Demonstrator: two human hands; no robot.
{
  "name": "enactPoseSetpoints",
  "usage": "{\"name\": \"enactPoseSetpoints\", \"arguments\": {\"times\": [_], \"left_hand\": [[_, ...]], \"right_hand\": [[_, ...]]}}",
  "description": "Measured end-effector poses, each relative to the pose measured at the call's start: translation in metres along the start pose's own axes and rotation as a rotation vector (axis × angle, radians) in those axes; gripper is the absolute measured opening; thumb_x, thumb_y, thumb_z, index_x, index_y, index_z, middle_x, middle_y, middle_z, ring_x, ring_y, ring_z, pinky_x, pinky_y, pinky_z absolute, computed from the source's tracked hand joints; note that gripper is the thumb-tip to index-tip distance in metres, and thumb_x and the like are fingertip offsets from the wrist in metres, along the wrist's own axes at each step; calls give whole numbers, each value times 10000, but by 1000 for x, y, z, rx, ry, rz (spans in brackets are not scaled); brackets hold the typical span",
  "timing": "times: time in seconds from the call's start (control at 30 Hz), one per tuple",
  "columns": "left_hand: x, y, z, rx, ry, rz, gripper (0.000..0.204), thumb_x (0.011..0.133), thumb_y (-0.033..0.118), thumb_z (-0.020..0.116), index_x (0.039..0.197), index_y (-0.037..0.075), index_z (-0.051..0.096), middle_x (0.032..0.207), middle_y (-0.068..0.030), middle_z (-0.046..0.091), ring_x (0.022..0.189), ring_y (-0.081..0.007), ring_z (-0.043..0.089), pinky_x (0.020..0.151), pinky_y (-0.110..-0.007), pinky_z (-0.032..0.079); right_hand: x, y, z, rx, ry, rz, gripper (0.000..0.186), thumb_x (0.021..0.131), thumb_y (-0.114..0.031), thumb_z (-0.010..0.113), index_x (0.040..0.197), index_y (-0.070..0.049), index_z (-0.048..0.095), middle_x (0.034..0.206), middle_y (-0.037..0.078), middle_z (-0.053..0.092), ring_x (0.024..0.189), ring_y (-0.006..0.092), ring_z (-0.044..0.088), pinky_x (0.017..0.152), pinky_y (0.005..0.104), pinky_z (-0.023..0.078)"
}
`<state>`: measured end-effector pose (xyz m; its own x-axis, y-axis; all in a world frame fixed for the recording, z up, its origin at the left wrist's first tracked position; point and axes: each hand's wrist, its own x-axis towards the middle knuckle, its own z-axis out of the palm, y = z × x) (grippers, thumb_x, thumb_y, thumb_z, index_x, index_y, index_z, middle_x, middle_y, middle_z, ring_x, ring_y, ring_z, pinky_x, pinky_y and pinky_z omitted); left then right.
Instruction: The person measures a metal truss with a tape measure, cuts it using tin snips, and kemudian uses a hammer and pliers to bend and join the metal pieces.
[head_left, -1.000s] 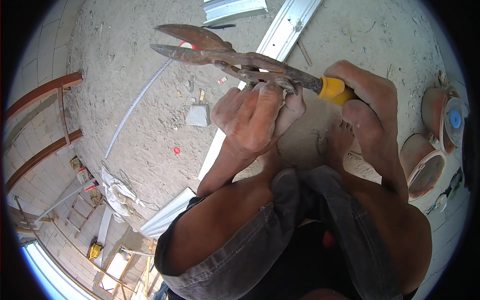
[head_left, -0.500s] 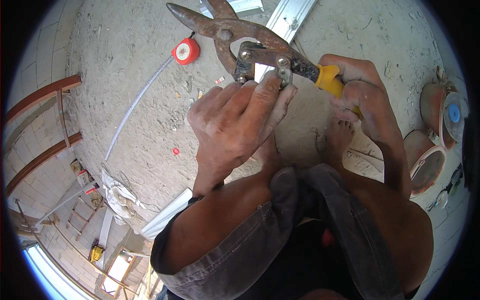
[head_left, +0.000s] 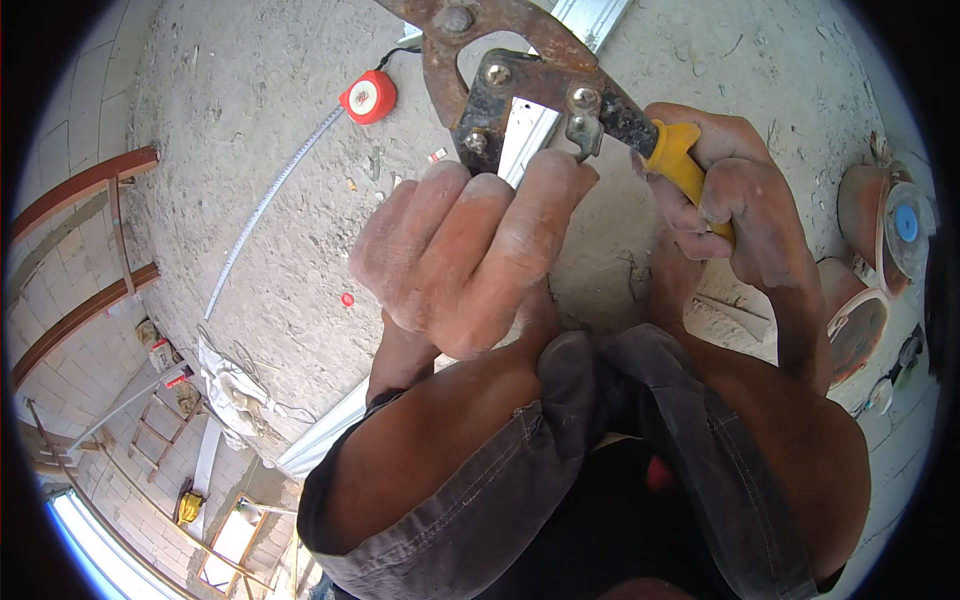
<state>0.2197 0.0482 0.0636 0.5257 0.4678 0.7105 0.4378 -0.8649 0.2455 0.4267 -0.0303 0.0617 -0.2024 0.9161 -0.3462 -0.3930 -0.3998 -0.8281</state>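
Observation:
Rusty tin snips (head_left: 570,62) with yellow grips are held up before me; their blade tips run past the upper edge of the view. My right hand (head_left: 745,190) wraps round one yellow grip. My left hand (head_left: 455,255) is closed at the other handle, whose grip it hides. Its fingers are curled, with the forefinger close under the small metal latch (head_left: 583,130) between the handles. Beneath the snips a silvery metal channel (head_left: 592,18) lies on the floor and shows through the gap between the handles.
A red tape measure (head_left: 370,97) lies on the dusty floor, its blade (head_left: 265,205) drawn out. Reddish buckets (head_left: 858,325) stand at the right wall. A white sack (head_left: 232,385) and another metal strip (head_left: 325,435) lie at left. My bare feet are below my hands.
The snips have risen toward the view's upper edge and look larger, so the blade tips are now cut off. My left hand has shifted slightly left, its forefinger lower against the latch.

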Motion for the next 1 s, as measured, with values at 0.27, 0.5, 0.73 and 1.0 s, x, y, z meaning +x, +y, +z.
{"name": "enactPoseSetpoints", "arguments": {"times": [0.27,0.5,0.73,1.0], "left_hand": [[27,-17,-26,3,-349,156,463,498,279,835,912,108,719,853,-50,606,731,-137,537,593,-305,402],[47,-13,-32,149,-455,134,539,527,437,790,990,169,727,1117,-56,593,1024,-162,518,848,-369,362],[52,-17,-24,-25,-473,18,683,445,549,776,983,130,733,1049,-104,643,1033,-230,526,876,-377,381],[31,-31,-34,-264,-568,-154,773,223,390,834,894,24,710,674,-20,570,748,-150,487,587,-254,382]], "right_hand": [[0,2,-5,110,-19,139,410,759,-233,466,1031,72,496,620,-1,392,421,27,280,354,160,229],[4,-11,0,112,-139,277,358,741,-202,465,953,84,504,585,-10,355,414,24,261,341,168,222],[-15,-6,14,65,-60,139,337,746,-194,460,951,69,501,585,-5,362,405,34,266,339,172,229],[-11,11,15,10,-82,71,308,753,-184,455,950,50,496,585,2,370,393,47,273,337,178,239]]}}
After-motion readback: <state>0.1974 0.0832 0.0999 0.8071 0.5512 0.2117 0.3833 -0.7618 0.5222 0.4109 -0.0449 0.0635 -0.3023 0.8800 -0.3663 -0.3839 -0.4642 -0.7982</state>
